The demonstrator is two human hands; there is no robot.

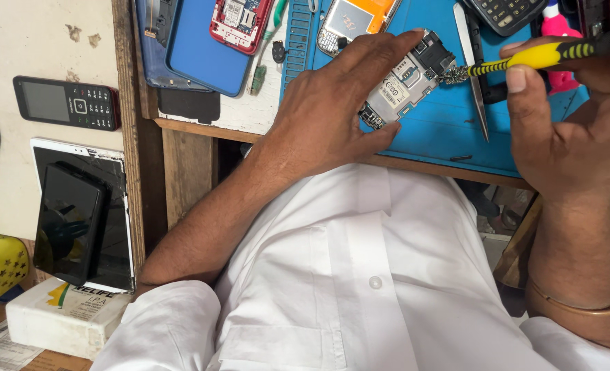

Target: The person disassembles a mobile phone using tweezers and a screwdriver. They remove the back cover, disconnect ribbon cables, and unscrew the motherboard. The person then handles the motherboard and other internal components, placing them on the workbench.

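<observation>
My left hand (332, 103) grips an opened phone body (408, 79), its back off and circuit board exposed, on a blue work mat (442, 130). In my right hand (566, 124) is a yellow-and-black screwdriver (545, 55); its tip touches the top end of the phone. A metal blade tool (473, 69) lies on the mat just right of the phone. My white shirt fills the lower middle of the view.
On the mat's far side lie an orange-backed phone (353, 20), a dark keypad phone (504, 14) and a pink object (559, 31). A blue phone cover (205, 48) and a red opened phone (239, 20) sit left. Further left: a black keypad phone (68, 103), cracked tablet (85, 213), white box (64, 319).
</observation>
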